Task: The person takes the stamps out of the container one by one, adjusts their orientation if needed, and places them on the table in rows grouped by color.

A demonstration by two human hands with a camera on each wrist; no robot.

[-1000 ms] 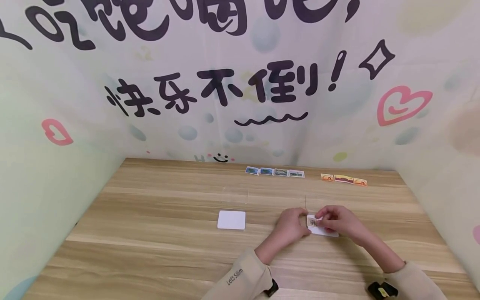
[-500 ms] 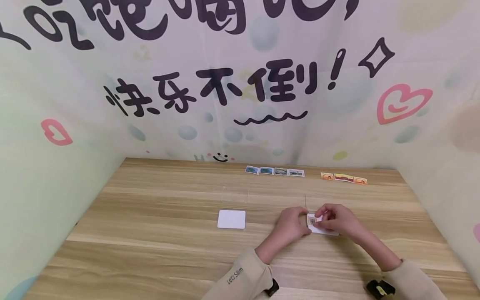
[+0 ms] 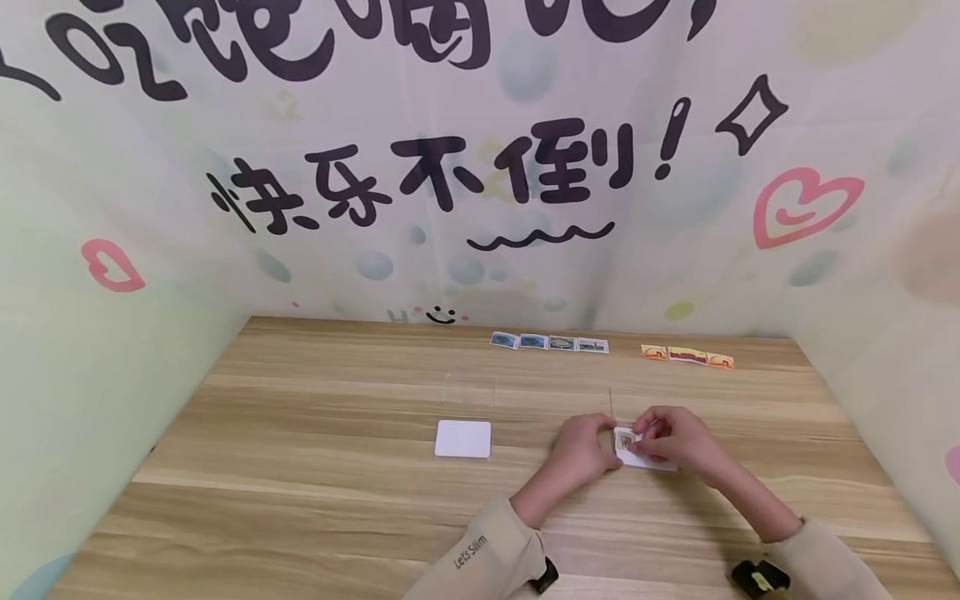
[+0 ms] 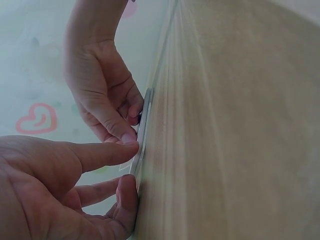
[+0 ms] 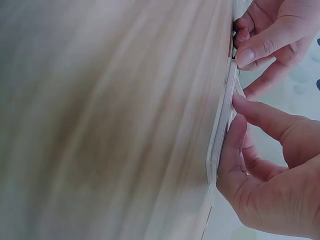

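Note:
A white card (image 3: 652,463) lies flat on the wooden table (image 3: 315,492), right of centre. My left hand (image 3: 583,447) holds the card's left end, thumb at the near corner and a finger at the far one. A small brownish stamp (image 3: 624,438) with a dark picture is over the card's left part. The thumb and finger of my right hand (image 3: 681,442) pinch the stamp's right edge. Edge-on in the right wrist view, the card (image 5: 220,132) looks thick, with a clear layer. The right fingers partly cover the card and stamp.
A second white card (image 3: 462,439) lies to the left, with a clear plastic sheet (image 3: 470,390) behind it. Several blue and green stamps (image 3: 534,342) form a row at the back. Three orange and yellow stamps (image 3: 687,357) lie right of them. A printed cloth wall (image 3: 360,267) rises behind.
The right fingers and the stamp have shifted only slightly over the card. My left hand keeps its place on the card.

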